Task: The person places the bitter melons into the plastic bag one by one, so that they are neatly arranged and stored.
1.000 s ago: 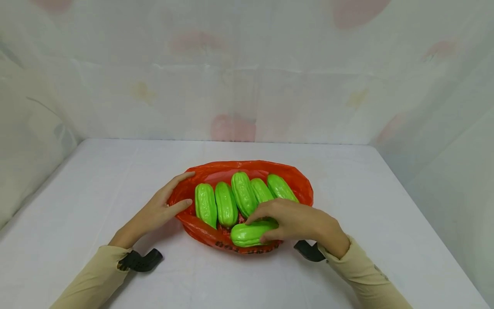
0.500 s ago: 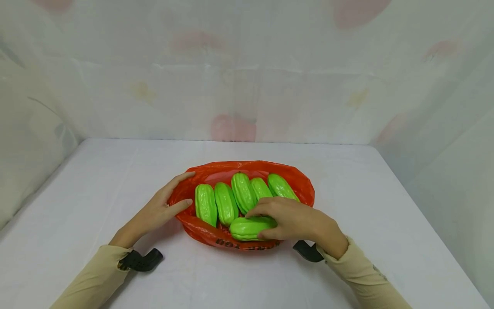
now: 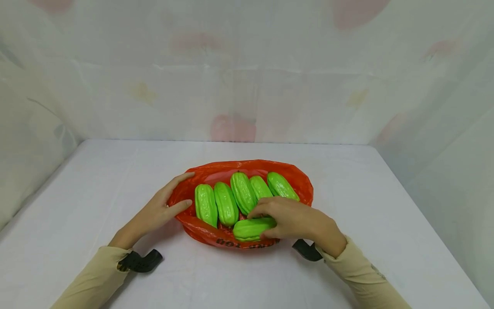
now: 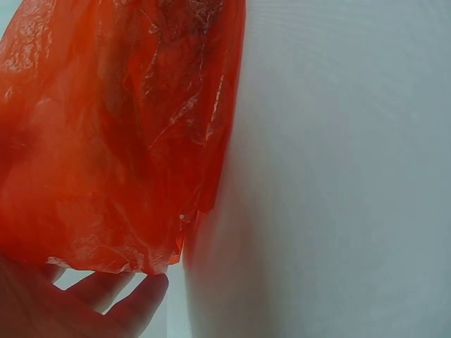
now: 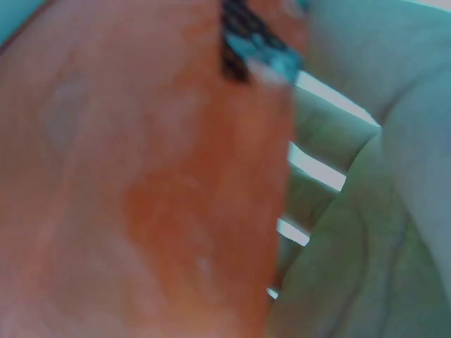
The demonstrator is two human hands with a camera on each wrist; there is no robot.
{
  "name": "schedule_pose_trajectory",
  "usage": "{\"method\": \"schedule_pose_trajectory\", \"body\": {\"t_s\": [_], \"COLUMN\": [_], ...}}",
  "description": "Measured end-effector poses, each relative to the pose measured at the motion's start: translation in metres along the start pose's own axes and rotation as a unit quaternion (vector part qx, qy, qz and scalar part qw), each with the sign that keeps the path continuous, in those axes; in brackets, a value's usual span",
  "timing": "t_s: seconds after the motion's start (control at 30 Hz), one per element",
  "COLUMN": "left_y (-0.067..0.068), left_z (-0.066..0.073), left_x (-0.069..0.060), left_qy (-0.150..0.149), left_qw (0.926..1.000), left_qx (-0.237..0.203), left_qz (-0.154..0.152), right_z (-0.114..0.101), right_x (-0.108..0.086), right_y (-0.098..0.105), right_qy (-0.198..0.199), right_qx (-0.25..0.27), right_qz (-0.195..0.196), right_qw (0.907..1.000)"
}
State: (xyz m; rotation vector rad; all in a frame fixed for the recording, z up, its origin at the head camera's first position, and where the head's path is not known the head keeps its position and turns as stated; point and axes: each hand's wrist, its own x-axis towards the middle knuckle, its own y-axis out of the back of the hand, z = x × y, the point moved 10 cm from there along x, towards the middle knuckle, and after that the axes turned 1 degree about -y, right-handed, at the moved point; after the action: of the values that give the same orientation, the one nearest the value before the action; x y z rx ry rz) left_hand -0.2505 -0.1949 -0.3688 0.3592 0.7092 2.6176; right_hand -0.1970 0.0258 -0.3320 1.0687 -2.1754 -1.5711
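Note:
A red plastic bag (image 3: 305,184) lies open on the table, with several green ridged gourds inside; most stand side by side, such as the leftmost gourd (image 3: 206,205). My right hand (image 3: 289,217) reaches over the bag's right front and grips a gourd (image 3: 248,229) that lies crosswise at the front, thumb on the near side and fingers on the far side. At the bag's left rim, my left hand (image 3: 156,208) touches the plastic with thumb and fingers spread. The left wrist view shows its fingertips (image 4: 151,289) at the bag's edge. The right wrist view is mostly blurred red plastic (image 5: 155,197).
A white cloth covers the table (image 3: 339,163). Pale printed sheeting (image 3: 293,103) rises behind it and at both sides. A black wrist mount (image 3: 142,260) sits by the left cuff and another black mount (image 3: 307,249) by the right.
The front gourd in my right hand has shifted slightly up and away from the bag's front rim, then a little rightward. My left hand has stayed in place.

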Motion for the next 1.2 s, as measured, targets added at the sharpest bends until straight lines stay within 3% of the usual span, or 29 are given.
{"method": "schedule_pose_trajectory", "body": {"t_s": [0.53, 0.87, 1.07, 1.2], "left_y": [0.005, 0.008, 0.015, 0.022], "left_z": [0.003, 0.005, 0.010, 0.013], "left_x": [0.000, -0.001, -0.001, 0.001], "left_qy": [-0.012, -0.020, -0.043, -0.059], "left_qw": [0.9999, 0.9995, 0.9983, 0.9973], "left_qx": [0.001, 0.009, 0.009, -0.001], "left_qz": [0.009, 0.021, 0.037, 0.045], "right_z": [0.007, 0.028, 0.046, 0.067], "right_x": [-0.009, -0.025, -0.031, -0.032], "right_y": [0.023, 0.055, 0.076, 0.083], "right_qy": [0.003, -0.029, -0.018, -0.036], "right_qx": [0.017, 0.024, 0.023, 0.036], "right_qz": [0.049, 0.134, 0.201, 0.221], "right_qw": [0.9986, 0.9903, 0.9792, 0.9739]}}
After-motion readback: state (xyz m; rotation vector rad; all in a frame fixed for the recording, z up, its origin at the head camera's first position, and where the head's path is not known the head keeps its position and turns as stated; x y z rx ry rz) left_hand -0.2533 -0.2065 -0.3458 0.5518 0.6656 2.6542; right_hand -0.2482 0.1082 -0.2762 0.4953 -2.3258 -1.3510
